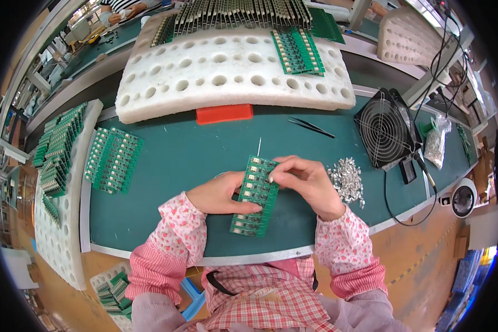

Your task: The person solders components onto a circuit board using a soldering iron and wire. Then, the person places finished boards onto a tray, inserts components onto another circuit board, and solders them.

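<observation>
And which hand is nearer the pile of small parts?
Right. The right hand is just left of the pile; the left hand is farther left, holding the circuit board.

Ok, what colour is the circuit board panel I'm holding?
Green; the circuit board panel shows best in the head view.

The left hand (220, 193) grips a circuit board (255, 187); the right hand (307, 180) touches its one o'clock edge. Around it: white foam (201, 97) at twelve, tweezers (316, 129) toward one, a fan (383, 131) at two, small metal parts (346, 180) at three, other boards (116, 161) near nine.
</observation>
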{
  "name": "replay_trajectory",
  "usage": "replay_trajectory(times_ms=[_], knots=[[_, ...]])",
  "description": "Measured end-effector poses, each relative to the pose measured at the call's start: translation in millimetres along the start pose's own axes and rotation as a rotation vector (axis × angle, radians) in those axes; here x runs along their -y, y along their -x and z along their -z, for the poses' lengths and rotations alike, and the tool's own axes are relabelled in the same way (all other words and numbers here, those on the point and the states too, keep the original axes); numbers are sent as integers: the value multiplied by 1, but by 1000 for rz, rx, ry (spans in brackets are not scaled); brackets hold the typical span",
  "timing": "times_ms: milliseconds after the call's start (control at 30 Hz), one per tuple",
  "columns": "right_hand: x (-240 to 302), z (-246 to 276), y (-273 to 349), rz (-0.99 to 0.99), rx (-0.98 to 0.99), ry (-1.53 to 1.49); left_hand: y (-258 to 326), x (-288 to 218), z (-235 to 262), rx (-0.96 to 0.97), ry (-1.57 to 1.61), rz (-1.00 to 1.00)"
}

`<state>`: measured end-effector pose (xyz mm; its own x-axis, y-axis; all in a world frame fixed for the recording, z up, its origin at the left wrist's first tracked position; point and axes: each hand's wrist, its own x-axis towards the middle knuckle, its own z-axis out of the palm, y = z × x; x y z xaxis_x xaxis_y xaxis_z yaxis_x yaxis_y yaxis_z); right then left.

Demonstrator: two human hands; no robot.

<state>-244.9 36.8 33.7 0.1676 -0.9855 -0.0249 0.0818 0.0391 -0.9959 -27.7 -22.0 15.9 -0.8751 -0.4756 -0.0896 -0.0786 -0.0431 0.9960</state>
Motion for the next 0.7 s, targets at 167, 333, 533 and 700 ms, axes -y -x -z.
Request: replay_trajectory(times_ms=[167,333,533,700], knots=[[11,-3,6,-94,8,-19,8,1,10,13,498,78],[-5,-19,6,55,-496,-433,0,2,-11,-210,925,-331],[-26,-62,45,24,-559,-527,-31,2,-44,-491,856,-291],[-42,-72,52,137,-333,-265,11,9,-9,-588,860,-226]])
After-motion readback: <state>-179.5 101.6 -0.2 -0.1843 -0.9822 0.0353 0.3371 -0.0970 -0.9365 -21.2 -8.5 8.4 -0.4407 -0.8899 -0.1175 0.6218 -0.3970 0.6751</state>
